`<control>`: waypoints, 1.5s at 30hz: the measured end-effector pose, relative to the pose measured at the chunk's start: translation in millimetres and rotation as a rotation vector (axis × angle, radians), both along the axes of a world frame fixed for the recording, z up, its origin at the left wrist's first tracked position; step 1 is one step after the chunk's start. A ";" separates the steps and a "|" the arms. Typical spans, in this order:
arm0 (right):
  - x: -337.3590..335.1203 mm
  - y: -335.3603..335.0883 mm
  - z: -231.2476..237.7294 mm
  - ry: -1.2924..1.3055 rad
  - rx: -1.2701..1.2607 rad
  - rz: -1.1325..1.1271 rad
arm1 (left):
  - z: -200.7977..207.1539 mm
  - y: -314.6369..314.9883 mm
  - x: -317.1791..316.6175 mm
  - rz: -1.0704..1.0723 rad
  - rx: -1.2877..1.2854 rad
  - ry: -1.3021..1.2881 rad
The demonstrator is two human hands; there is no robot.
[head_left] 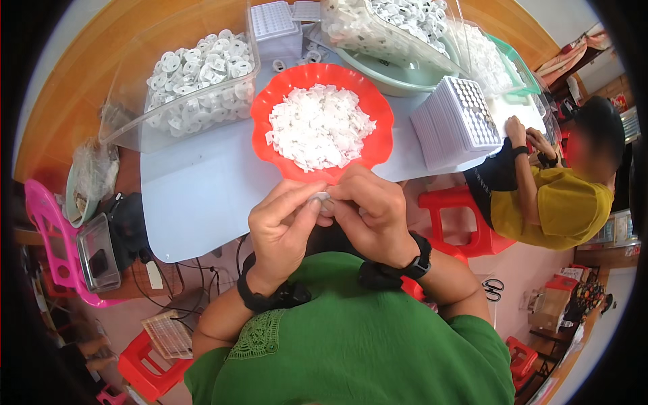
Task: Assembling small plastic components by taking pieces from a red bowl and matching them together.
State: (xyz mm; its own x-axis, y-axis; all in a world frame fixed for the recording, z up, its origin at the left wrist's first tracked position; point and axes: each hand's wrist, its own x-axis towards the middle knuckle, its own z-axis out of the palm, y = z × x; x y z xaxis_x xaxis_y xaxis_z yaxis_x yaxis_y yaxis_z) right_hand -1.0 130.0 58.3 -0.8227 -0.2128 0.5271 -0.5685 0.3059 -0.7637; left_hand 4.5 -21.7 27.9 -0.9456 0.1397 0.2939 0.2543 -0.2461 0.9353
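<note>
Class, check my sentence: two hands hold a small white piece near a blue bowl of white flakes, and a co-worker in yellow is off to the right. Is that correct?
The bowl is red, not blue, as the head view shows. The rest stands: left hand and right hand hold a small white piece, with the co-worker off to the right.

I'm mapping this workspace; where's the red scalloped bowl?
In the head view, the red scalloped bowl is upper centre, between the left clear bin and stacked white trays.
</note>
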 end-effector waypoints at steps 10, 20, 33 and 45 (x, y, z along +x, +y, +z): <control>-9.7 10.5 4.4 -0.685 -0.305 0.042 | 8.4 -2.8 -7.8 -0.167 0.266 -0.389; -11.8 15.2 -10.3 -0.741 -0.579 0.133 | 5.0 -1.5 -8.4 -0.191 0.217 -0.339; -21.2 54.4 -3.3 -0.678 -0.324 0.046 | 56.5 -85.0 -96.1 0.092 -0.175 -0.268; -41.3 84.0 89.8 -0.525 -0.207 0.010 | 73.3 -99.5 -111.6 0.062 0.098 -0.193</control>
State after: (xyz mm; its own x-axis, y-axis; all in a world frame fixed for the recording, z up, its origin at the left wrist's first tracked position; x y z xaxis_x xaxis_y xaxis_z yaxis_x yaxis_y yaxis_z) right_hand -42.3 214.0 148.1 -0.9844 -0.1574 0.0790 -0.0979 0.1160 -0.9884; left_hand -107.1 -121.1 101.1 -0.9915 0.0594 0.1162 0.0906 -0.3282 0.9403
